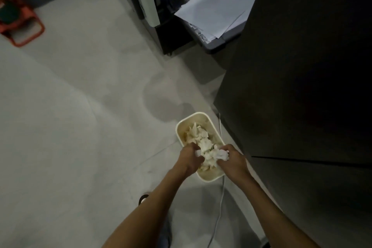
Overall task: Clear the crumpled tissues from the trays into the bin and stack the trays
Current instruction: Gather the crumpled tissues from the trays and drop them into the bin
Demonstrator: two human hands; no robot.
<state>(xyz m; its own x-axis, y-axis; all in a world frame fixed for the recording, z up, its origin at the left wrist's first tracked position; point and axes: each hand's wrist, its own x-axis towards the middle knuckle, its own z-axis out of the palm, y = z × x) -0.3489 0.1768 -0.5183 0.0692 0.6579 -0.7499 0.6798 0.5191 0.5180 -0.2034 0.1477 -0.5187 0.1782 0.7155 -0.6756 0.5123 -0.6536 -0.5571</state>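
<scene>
Grey floor fills most of the dim room, and on it, close beside a big dark cabinet [302, 66], stands a small cream plastic bin with rounded corners [196, 116]. White crumpled tissues [203, 143] fill the bin almost to the top. Both bare hands are low over the near end of it. The left hand [190, 157] is closed around a small white wad of tissue, and the right hand [233, 160] is closed around a bigger white wad, so each hand is holding paper and not spread wide. Both wads touch the pile, so it looks as if the person is at the step of putting tissues into the bin and pushing them down. It is hard to tell if the fingers are letting go or squeezing. No trays can be seen, so the stacking step seems not yet done. The next move probably calls for opening both hands so the wads stay in the bin, and lifting up slowly so no paper sticks to the fingers or tips over the full edge. A thin white cable [220, 203] runs along the floor just beside the bin. Farther off, loose white paper sheets [215, 6] lie on a dark printer [161, 34], and an orange plastic frame [22, 22] sits at the far left by the wall.
</scene>
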